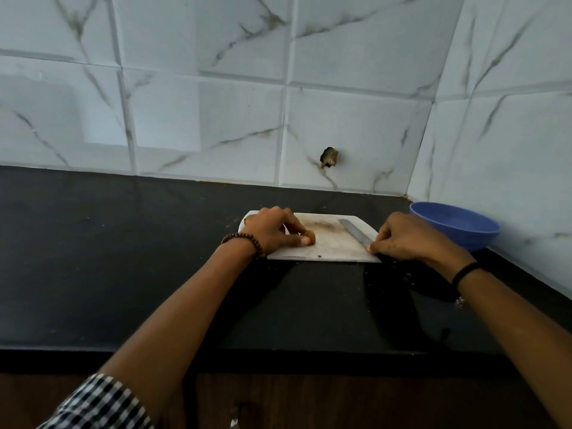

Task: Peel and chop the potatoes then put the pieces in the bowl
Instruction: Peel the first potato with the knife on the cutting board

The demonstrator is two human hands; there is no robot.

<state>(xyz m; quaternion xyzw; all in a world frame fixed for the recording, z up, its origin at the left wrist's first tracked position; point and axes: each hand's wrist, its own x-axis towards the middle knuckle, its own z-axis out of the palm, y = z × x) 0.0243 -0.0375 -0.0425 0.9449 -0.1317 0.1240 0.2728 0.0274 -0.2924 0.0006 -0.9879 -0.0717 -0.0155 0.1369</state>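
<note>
A white cutting board (334,246) lies on the black counter. My left hand (272,232) rests on its left part with fingers curled round a small brown potato (312,236), mostly hidden under the hand. A knife (356,233) lies on the board's right side, blade pointing away from me. My right hand (408,239) grips its handle at the board's near right corner; the handle is hidden under the fingers. A blue bowl (458,226) stands to the right of the board, beside the side wall. What the bowl holds does not show.
The black counter (123,258) stretches to the left and toward me. Tiled walls close it at the back and right, forming a corner behind the bowl. A dark hole (329,157) marks the back wall. Small crumbs lie near the board's front edge.
</note>
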